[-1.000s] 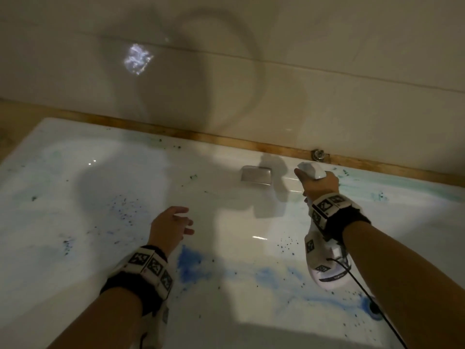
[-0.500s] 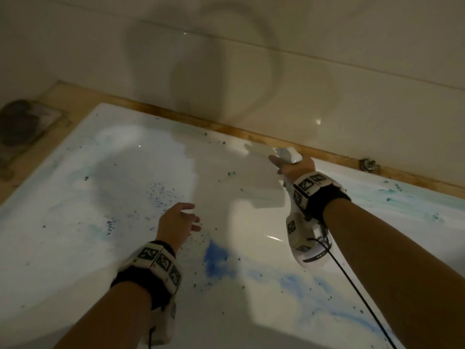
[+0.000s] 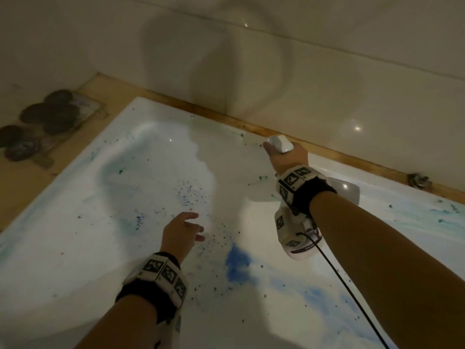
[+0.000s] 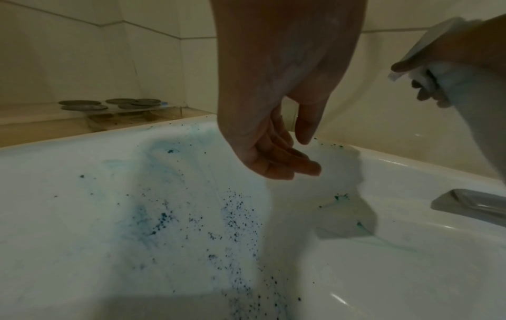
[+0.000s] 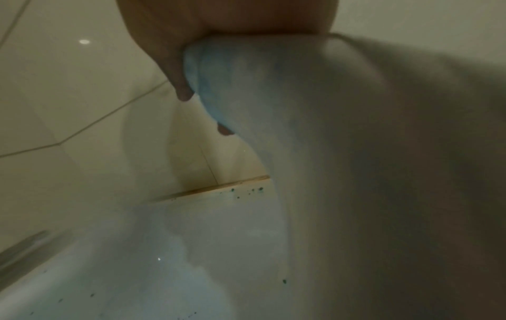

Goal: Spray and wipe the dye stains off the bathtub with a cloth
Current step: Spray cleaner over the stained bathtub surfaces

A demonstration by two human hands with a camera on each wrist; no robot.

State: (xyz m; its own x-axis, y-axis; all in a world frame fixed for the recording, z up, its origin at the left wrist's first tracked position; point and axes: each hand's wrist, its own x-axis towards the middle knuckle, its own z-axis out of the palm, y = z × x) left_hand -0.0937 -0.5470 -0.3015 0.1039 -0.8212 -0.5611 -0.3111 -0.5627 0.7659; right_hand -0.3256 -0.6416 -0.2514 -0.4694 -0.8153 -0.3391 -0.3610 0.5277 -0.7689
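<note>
Our right hand (image 3: 286, 154) grips the spray bottle (image 3: 279, 144) above the bathtub (image 3: 75, 222), our left hand (image 3: 180, 229) hangs relaxed, empty — no cloth visible, so sprayed dye stains (image 3: 237, 260) may run and spread unwiped.

The head view looks steeply down into the bathtub (image 3: 75, 222) from above both forearms. The left wrist view sits close over the same speckled floor; the right wrist view faces the tiled wall (image 5: 68, 108).
</note>
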